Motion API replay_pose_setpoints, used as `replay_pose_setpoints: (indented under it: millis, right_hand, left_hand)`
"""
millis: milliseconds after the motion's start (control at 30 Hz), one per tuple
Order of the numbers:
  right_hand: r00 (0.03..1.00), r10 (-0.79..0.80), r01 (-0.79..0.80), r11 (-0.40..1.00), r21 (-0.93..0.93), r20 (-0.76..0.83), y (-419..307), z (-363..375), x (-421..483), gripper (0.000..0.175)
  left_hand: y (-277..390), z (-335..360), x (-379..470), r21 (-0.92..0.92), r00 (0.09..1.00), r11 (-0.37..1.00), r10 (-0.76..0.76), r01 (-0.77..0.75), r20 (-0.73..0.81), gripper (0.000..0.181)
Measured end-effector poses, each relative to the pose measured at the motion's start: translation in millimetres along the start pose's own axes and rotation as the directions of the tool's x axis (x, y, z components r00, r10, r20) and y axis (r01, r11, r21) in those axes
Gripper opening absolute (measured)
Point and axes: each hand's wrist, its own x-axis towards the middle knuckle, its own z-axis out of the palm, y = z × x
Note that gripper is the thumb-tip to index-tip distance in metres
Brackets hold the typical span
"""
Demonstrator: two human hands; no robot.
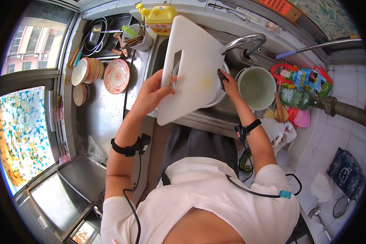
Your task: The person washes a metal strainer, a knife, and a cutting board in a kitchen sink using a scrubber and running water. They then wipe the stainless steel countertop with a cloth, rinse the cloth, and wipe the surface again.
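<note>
My left hand (154,91) grips a white plastic cutting board (193,70) by its left edge, with fingers through the handle slot. The board is tilted up over the sink (228,114). A faint yellow stain shows on its face. In my right hand (231,87) is a dark scouring pad (222,80), held close to the board's right edge; whether it touches cannot be told. Behind the board, a round metal basin (215,103) sits in the sink, mostly hidden. The chrome faucet (244,38) arches toward the board's upper right edge.
A pale bucket (256,73) holding water stands right of my right hand. On the left counter (100,122) are stacked bowls (85,71) and a patterned plate (116,76). A utensil holder (145,44) and a yellow jug (161,18) stand behind. A pipe (347,111) juts in at right.
</note>
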Motion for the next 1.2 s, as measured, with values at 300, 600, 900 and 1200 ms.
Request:
replay_pose_setpoints:
  millis: [300,600,900,1200]
  right_hand:
    - [0.984,-0.1,0.118,0.986,0.115,-0.147,-7,-46,-50,0.045]
    - [0.958,-0.147,0.199,0.959,0.2,-0.248,-21,-68,-69,0.043]
    - [0.938,-0.164,0.21,0.97,0.123,-0.306,-15,-70,-67,0.042]
    - [0.958,-0.149,0.13,0.987,-0.092,-0.247,-44,-41,-29,0.031]
  left_hand:
    - [128,11,78,0.724,0.911,0.558,0.308,-0.406,0.273,0.017]
    - [207,56,194,0.658,0.78,0.424,0.266,-0.622,0.566,0.024]
    - [239,80,248,0.574,0.71,0.441,0.256,-0.69,0.656,0.024]
    - [239,118,283,0.491,0.629,0.463,0.206,-0.738,0.75,0.025]
